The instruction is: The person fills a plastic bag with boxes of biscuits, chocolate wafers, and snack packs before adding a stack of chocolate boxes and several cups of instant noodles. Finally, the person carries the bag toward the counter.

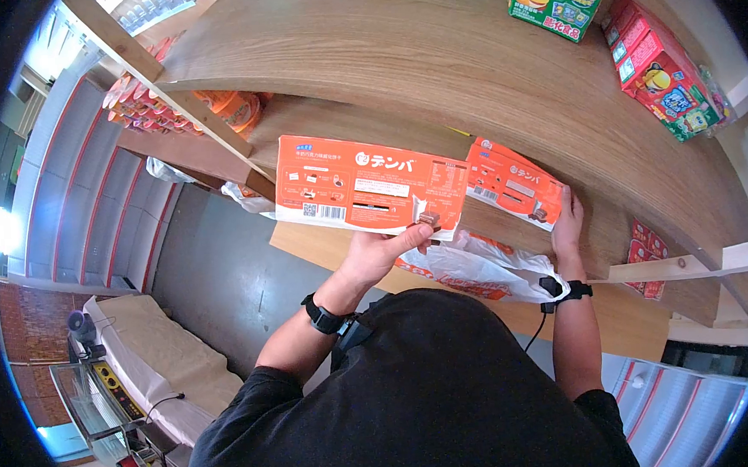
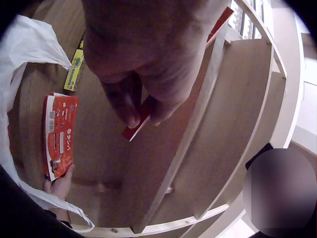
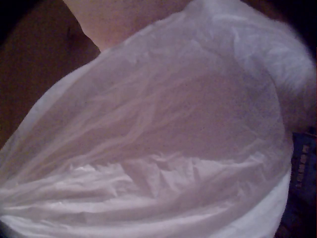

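Pinching one lower corner of a long, flat orange-red cardboard carton with white edging (image 1: 362,183), my left hand (image 1: 371,258) holds it up before the shelving. My right hand (image 1: 568,222) holds the end of a second, matching orange-red carton (image 1: 515,182) at the brown wooden shelf (image 2: 101,148); I cannot tell how firmly, since the right wrist view is mostly plastic.

From here, I judge the first carton could swing or drop, because one corner carries its whole length. A white plastic bag with orange print (image 1: 514,285) hangs by my right wrist; its loose mouth could snag a carton's edge, or tug that arm and knock the second carton askew. A narrow yellow pack (image 2: 74,72) near it might get nudged too.

As for containers, I cannot see what, if anything, is in the bag. Both cartons look closed, their contents hidden behind printed faces. On the upper shelf are a green printed snack box (image 1: 561,1) and a red printed snack box (image 1: 660,79).
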### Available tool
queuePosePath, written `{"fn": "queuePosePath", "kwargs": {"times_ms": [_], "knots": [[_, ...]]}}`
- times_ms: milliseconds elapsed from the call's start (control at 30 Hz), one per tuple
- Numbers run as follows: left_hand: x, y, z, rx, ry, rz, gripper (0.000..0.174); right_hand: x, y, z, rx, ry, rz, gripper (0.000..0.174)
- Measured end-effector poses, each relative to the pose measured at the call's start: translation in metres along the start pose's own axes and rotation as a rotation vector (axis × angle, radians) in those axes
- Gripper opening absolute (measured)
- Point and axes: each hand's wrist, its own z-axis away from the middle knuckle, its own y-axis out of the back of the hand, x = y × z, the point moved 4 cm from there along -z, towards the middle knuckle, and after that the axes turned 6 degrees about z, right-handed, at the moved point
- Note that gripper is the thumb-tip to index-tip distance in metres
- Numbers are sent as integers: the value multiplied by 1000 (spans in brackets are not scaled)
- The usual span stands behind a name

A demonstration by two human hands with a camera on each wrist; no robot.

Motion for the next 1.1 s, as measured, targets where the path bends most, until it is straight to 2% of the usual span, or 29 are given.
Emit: {"fn": "queuePosePath", "kwargs": {"times_ms": [333,500,1100], "knots": [[3,-3,0,33,10,-4,18,3,1,-2,22,2,54,52],[0,-1,-1,27,0,0,20,-5,-2,2,-19,13,5,52],[-3,1,-1,21,15,-33,21,2,3,0,13,8,70,51]]}}
